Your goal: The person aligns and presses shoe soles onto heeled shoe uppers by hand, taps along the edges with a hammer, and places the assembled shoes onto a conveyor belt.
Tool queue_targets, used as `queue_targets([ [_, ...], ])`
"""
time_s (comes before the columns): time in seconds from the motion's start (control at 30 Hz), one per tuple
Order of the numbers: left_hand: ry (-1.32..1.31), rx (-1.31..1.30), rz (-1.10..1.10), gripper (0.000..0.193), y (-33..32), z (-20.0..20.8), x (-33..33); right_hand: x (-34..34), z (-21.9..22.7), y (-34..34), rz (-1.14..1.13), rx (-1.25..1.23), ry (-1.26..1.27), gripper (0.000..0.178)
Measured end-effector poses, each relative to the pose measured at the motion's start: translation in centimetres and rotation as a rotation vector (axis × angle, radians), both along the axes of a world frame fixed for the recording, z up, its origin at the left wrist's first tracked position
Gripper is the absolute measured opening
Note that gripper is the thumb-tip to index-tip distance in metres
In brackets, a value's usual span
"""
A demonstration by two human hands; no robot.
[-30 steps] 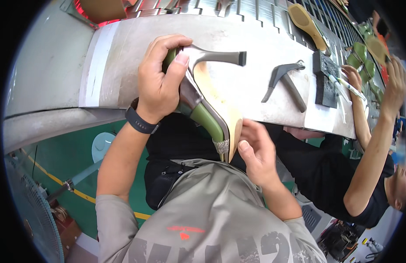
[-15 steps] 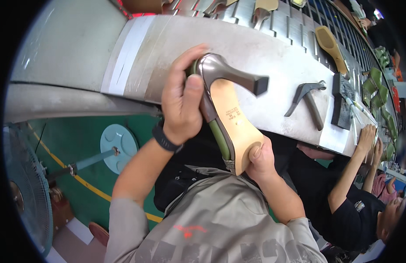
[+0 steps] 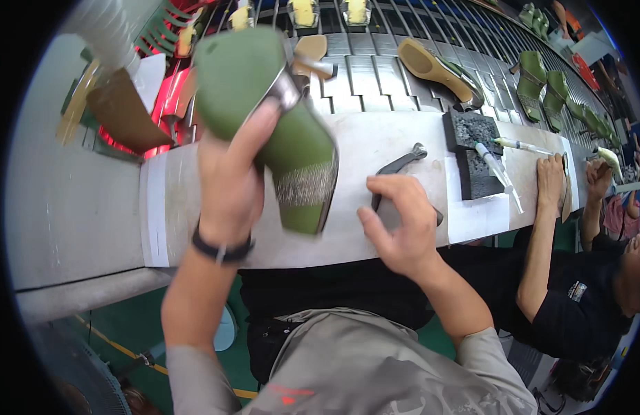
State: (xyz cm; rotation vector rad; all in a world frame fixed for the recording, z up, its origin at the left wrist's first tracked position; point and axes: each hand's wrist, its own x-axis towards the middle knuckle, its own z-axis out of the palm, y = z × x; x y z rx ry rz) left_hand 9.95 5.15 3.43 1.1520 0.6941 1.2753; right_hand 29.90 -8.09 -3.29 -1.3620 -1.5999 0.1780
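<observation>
My left hand is wrapped round a green high-heeled shoe, raised over the bench on the left. Its green insole faces up, and a glittery silver band crosses the front near the square toe. The thumb lies across the upper; the heel is hidden. To the right of the shoe, my right hand hovers with thumb and forefinger apart and nothing between them. Just beyond and partly behind that hand is a hammer with a dark head, lying on the bench.
Black blocks stand right of the hammer, with syringe-like tubes against them. A slatted conveyor runs behind the bench, carrying shoes such as an upturned one. A co-worker's hand rests at the bench's right.
The shoe has gone from sole-up between both hands to insole-up in my left hand, higher and further left. My right hand has let go and moved up near the hammer. The view has shifted.
</observation>
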Motion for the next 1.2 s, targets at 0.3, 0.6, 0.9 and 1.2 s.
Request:
queue_targets([
  [0.3, 0.649, 0.160, 0.110, 0.048, 21.2, -6.9, 15.5, 0.2, -1.2, 0.8, -0.004, -0.018, -0.168, 0.022],
  [0.6, 1.086, 0.728, 0.375, 0.087, 15.6, -8.1, 12.3, 1.6, -0.8, 0.6, -0.023, -0.039, -0.193, 0.019],
  [0.9, 1.210, 0.199, 0.148, 0.056, 11.7, -4.4, 1.0, -0.9, 3.0, 7.4, 0.129, 0.047, 0.094, 0.046],
  [1.2, 0.848, 0.598, -0.287, 0.041, 8.0, 1.4, -0.9, -1.2, 0.3, 12.1, 0.358, -0.604, 0.810, 0.067],
])
